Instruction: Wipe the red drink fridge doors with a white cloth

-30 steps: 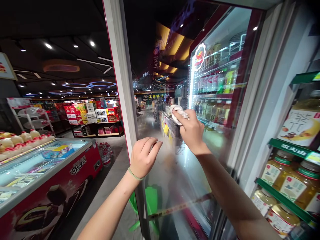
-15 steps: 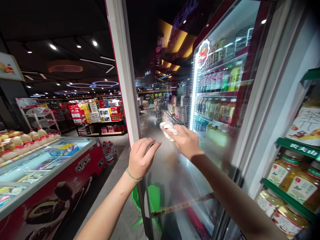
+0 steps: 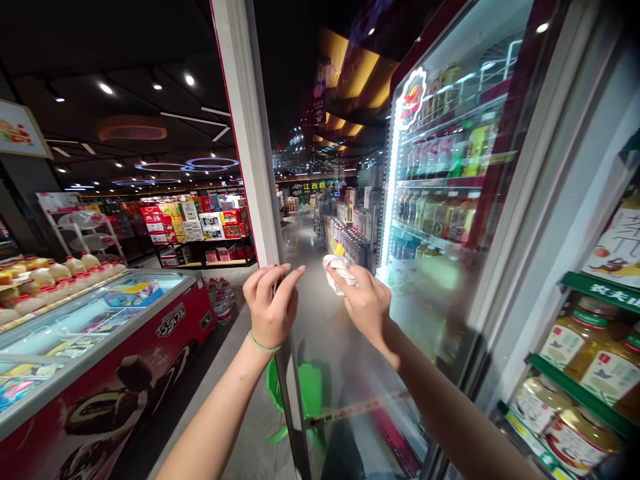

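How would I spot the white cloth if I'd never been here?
Find the tall pale door frame left of centre. Just right of it, the right hand pinches the cloth. It's the crumpled white bundle; the left hand, at the frame, shows no cloth.

freezer (image 3: 113, 353) left, glass door (image 3: 425, 293) centre, shelved bottles (image 3: 613, 372) right

I'm seeing a shop: freezer (image 3: 183, 340) left of the left hand (image 3: 273, 307), boxed goods (image 3: 193, 223) stacked beyond it, lit drinks (image 3: 437, 157) showing up-right of the right hand (image 3: 367, 300), jars (image 3: 613, 370) on green-edged shelves (image 3: 585, 399) farther right.
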Demonstrator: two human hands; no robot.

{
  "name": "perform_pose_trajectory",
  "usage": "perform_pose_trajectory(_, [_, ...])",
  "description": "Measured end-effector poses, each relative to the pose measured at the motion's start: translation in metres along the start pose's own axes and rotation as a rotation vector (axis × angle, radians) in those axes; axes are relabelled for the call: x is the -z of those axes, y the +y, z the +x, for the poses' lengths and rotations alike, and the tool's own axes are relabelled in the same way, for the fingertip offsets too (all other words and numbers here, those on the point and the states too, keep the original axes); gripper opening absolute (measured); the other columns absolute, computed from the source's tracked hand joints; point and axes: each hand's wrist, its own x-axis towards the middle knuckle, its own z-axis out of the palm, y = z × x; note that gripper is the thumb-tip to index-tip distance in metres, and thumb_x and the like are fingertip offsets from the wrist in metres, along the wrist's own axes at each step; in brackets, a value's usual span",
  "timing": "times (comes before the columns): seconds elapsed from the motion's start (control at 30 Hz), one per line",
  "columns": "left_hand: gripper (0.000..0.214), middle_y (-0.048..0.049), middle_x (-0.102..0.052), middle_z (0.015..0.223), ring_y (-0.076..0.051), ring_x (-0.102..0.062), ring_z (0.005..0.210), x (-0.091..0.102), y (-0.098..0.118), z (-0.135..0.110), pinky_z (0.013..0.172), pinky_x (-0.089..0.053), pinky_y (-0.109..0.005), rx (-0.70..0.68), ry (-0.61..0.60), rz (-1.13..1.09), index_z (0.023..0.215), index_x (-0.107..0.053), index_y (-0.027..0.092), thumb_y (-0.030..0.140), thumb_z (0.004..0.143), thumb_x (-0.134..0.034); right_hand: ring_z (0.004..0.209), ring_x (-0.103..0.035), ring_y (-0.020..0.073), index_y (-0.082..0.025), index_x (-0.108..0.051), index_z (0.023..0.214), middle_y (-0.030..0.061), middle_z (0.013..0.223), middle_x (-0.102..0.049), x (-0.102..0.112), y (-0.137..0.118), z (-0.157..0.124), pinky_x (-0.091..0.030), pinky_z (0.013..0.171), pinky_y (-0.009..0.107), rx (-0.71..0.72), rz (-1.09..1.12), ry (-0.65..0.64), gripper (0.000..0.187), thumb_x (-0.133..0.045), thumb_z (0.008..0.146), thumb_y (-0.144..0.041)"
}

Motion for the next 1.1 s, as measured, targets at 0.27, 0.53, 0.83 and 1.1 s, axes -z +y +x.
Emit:
perform_pose_trajectory(0.27, [0.057,-0.0092,-0.066,0.113,-0.022,-0.057,0.117,-0.001,0.001,-0.002,0.104,-0.049,-0.039,0.013,0.029,-0.026,0.142,-0.060,0.026,0.002,0.090,-0.059,0.067,-0.050,0.0113,-0.035,-0.075,0.124,0.0011,0.091,-0.065,0.004,-0.011,-0.001,-0.037,0.065,0.027,-0.045,-0.033,0.059,0.047,-0.054,0.094,-0.006])
perform_pose_trajectory(0.53, [0.045,-0.0095,-0.066,0.111,-0.022,-0.059,0.115,-0.003,-0.002,-0.006,0.103,-0.050,-0.039,0.041,0.058,-0.034,0.128,-0.067,0.022,0.001,0.088,-0.060,0.075,-0.054,0.0125,-0.037,-0.072,0.131,0.0024,0.102,-0.064,0.000,-0.014,0.026,-0.036,0.066,0.027,-0.045,-0.038,0.028,0.052,-0.057,0.091,-0.006])
perform_pose_trajectory(0.83, [0.030,-0.0078,-0.066,0.107,-0.022,-0.061,0.109,-0.002,-0.001,-0.007,0.097,-0.051,-0.039,0.079,0.088,-0.084,0.109,-0.066,0.022,0.002,0.085,-0.062,0.079,-0.054,0.0140,-0.037,-0.072,0.128,0.0004,0.093,-0.064,0.003,-0.018,0.026,-0.036,0.068,0.027,0.126,0.111,-0.009,0.049,-0.057,0.094,-0.005])
perform_pose_trajectory(1.1, [0.039,-0.0080,-0.061,0.111,-0.021,-0.059,0.110,-0.002,-0.002,-0.007,0.099,-0.050,-0.037,0.109,0.095,-0.069,0.122,-0.063,0.021,0.003,0.087,-0.060,0.079,-0.052,0.0153,-0.038,-0.071,0.130,0.0004,0.093,-0.067,0.004,-0.018,0.031,-0.034,0.068,0.029,0.255,0.102,-0.072,0.042,-0.060,0.098,-0.014])
